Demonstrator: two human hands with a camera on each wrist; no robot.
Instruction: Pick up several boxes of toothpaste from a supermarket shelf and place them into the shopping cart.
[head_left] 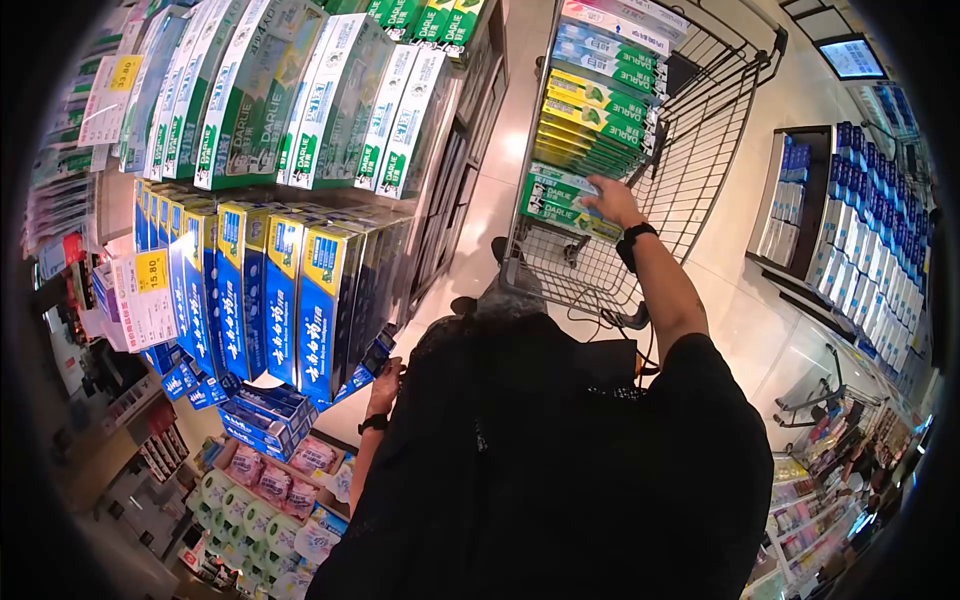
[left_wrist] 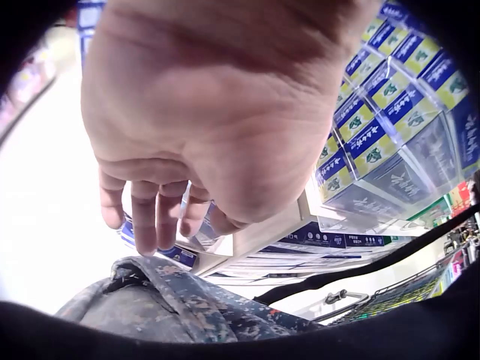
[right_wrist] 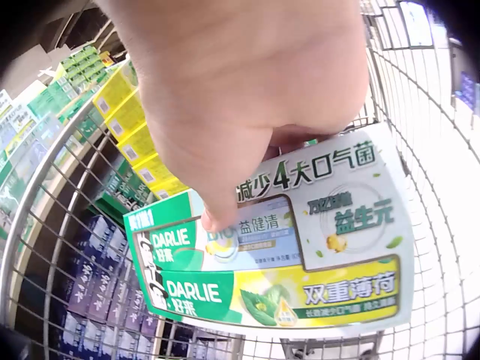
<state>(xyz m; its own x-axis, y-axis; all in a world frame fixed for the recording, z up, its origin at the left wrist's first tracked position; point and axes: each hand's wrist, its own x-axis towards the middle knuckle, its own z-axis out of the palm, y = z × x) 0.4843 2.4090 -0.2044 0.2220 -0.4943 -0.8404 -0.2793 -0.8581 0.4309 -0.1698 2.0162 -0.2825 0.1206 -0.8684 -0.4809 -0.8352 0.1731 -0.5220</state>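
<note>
My right hand [head_left: 615, 205] grips a green-and-white Darlie toothpaste pack [right_wrist: 337, 292] at the near end of the shopping cart. In the right wrist view the thumb [right_wrist: 214, 214] presses on its printed front, while the other fingers are hidden behind it. Farther along the cart stand yellow, green and blue toothpaste packs [head_left: 590, 100] in a row. My left hand [head_left: 387, 385] hangs low beside the display shelf, close to blue toothpaste boxes [head_left: 372, 358]. Its fingers [left_wrist: 146, 214] are loosely bent in the left wrist view, with no item seen in them.
The wire shopping cart [head_left: 700, 170] stands ahead, right of the shelf. Blue-and-yellow toothpaste boxes [head_left: 285, 300] fill the shelf at left, with Darlie packs [head_left: 260, 110] above. Another display of blue-and-white boxes [head_left: 870, 240] stands across the aisle. Pink packages [head_left: 275, 475] lie lower left.
</note>
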